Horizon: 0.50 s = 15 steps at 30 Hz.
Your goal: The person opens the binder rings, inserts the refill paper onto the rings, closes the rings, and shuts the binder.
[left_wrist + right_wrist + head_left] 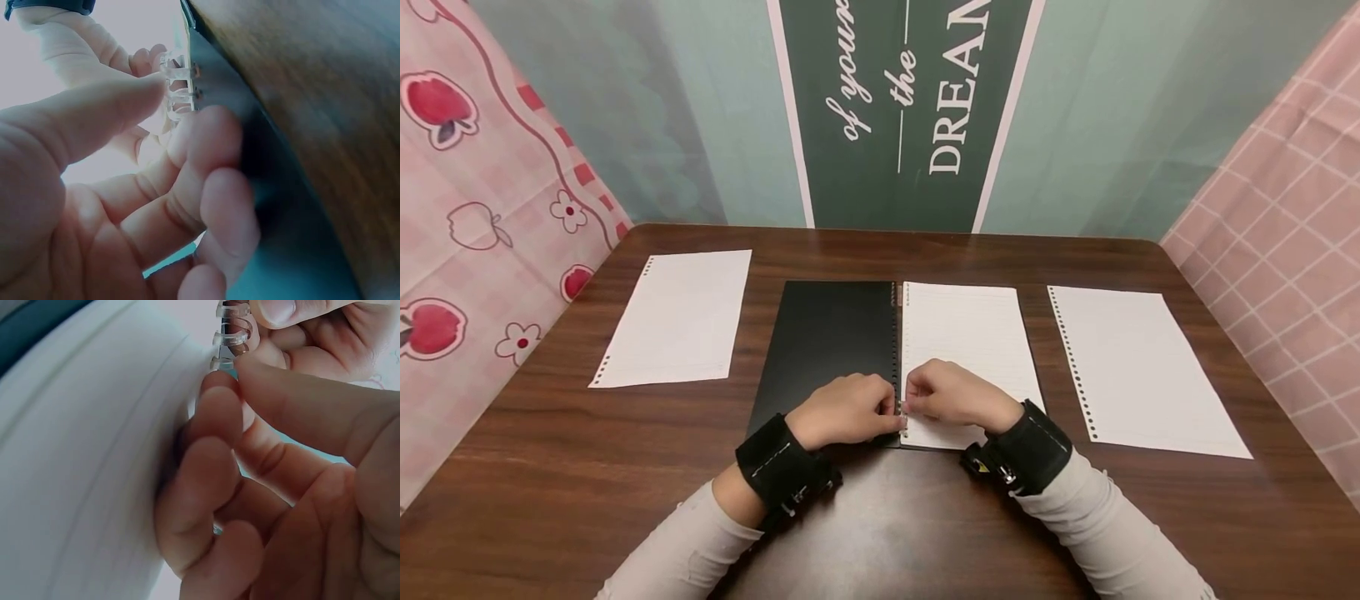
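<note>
A loose-leaf notebook lies spread flat in the head view, its black cover [835, 342] on the left and lined white pages [966, 329] on the right. Clear plastic binder rings [180, 87] run down the middle between them. Near the front end of this spine, my left hand [850, 408] pinches the rings between thumb and fingers. Just across the spine my right hand [958, 393] does the same, its thumb and forefinger meeting at the binder rings [228, 340]. Both hands' other fingers are curled, the left's over the cover and the right's against the pages.
One loose punched white sheet [673, 321] lies on the brown wooden table [865, 525] left of the notebook. Another punched sheet [1142, 367] lies to its right. A green printed curtain [902, 125] hangs behind the table, and pink cloths flank both sides.
</note>
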Tool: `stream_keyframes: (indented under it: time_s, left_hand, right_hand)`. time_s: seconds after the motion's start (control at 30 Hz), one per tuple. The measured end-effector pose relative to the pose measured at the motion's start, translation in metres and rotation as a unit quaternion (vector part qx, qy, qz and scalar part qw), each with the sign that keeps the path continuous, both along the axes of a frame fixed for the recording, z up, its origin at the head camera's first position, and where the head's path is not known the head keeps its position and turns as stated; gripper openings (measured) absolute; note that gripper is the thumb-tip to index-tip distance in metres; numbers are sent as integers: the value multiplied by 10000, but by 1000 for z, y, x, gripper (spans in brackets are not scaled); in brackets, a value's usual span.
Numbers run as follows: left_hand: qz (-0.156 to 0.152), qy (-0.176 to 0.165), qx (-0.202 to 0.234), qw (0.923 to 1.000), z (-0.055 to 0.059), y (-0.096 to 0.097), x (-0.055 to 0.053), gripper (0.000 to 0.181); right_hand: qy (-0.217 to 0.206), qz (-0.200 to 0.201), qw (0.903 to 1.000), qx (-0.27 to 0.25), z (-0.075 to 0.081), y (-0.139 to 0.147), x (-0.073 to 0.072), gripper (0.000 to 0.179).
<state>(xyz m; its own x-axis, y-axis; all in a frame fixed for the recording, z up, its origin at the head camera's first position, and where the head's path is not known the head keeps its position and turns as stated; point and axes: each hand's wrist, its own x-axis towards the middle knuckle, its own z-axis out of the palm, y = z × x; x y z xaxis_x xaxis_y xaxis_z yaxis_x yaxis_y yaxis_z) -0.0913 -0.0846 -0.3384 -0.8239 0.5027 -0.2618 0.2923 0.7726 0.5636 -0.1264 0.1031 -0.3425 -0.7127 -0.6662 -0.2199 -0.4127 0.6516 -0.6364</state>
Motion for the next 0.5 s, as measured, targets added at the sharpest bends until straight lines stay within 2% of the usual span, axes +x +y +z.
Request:
stream_keyframes:
  time_s: [0.27,0.5]
  left_hand:
    - [-43,-97,-67,9999,-1,-1,-3,28]
    - [-72,-79,-93,9999,-2,-4,-5,19]
  right_hand:
    - [111,37,9999,-17,-1,-1,-1,21]
    - [120,-31,9999,29,-1,0,-1,22]
